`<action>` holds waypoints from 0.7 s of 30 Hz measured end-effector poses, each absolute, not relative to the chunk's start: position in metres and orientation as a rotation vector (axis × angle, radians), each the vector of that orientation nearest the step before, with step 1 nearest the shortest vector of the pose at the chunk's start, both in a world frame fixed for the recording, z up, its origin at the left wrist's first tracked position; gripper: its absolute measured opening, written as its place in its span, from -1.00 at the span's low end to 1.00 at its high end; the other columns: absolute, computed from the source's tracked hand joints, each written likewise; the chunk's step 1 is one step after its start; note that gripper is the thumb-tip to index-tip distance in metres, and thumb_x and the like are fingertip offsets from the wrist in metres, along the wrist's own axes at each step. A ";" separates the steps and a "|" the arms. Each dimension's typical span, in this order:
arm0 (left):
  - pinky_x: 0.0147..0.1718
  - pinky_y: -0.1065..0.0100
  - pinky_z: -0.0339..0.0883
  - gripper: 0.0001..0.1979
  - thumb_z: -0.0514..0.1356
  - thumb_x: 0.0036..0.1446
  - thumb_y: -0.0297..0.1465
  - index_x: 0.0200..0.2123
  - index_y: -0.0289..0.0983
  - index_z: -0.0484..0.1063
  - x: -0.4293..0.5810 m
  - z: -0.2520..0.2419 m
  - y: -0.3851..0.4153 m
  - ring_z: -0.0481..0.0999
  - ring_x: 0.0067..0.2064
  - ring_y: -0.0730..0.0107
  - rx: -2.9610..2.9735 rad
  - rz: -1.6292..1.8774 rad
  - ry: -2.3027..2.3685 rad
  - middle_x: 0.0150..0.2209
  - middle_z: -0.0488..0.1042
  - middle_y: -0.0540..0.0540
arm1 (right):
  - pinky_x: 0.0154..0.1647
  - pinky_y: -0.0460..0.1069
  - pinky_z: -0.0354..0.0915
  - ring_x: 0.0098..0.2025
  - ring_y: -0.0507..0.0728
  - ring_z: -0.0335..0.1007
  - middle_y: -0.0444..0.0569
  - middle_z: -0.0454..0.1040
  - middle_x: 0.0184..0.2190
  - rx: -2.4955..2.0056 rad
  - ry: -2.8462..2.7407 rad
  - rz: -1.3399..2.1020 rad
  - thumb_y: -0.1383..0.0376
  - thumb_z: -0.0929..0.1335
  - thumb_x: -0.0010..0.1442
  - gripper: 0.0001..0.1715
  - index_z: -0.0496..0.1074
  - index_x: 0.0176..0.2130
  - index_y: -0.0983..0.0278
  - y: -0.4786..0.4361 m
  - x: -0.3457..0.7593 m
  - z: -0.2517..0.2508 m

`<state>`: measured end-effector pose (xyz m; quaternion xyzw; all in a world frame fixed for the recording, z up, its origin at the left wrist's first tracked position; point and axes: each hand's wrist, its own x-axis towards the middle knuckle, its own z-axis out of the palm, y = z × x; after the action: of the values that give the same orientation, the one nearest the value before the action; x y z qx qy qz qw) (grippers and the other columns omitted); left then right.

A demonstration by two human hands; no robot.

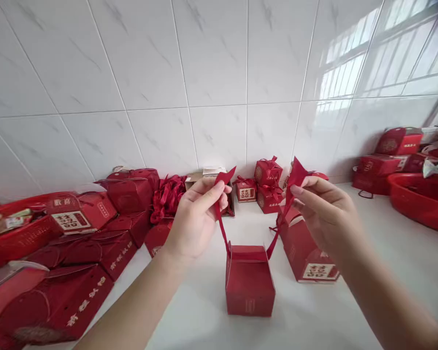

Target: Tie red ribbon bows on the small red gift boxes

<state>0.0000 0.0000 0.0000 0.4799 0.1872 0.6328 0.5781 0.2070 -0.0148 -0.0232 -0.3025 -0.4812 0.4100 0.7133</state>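
Red gift box [250,284] upright on white surface [306,316]; left hand [195,218] and right hand [323,218] raised above, each grip closed on one ribbon [222,226] end.

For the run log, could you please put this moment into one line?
left hand: pinches left ribbon end | right hand: pinches right ribbon end | red box: upright on white counter

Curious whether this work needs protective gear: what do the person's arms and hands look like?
Both are bare. The left hand and right hand wear no gloves, and no ring, watch or bracelet shows. The forearms are uncovered as far as the picture reaches; no sleeve is in view.
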 end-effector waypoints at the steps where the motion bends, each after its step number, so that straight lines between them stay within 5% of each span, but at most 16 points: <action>1: -0.40 0.54 0.33 -0.94 0.36 -0.03 -0.45 -0.47 -0.19 0.55 0.000 0.000 0.000 0.45 -0.41 0.59 1.130 1.494 0.463 -0.40 0.55 0.04 | -0.39 -0.21 0.29 -0.42 -0.09 0.30 -0.23 0.41 -0.49 -0.670 -1.048 0.909 0.28 0.53 -0.03 -0.85 0.50 -0.42 0.20 -0.015 0.207 -0.023; 21: -0.19 0.39 0.39 -0.92 0.35 0.01 -0.35 -0.44 -0.21 0.55 -0.003 0.007 -0.002 0.55 -0.26 0.46 1.287 1.641 0.605 -0.40 0.58 0.04 | -0.40 -0.11 0.26 -0.42 -0.02 0.29 -0.20 0.35 -0.52 -0.700 -1.148 0.857 0.18 0.50 0.03 -0.79 0.43 -0.44 0.19 -0.014 0.205 -0.016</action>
<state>-0.0029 -0.0022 0.0073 0.5242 0.2465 0.6686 0.4663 0.2048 -0.0139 -0.0158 -0.3141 -0.5150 0.3845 0.6987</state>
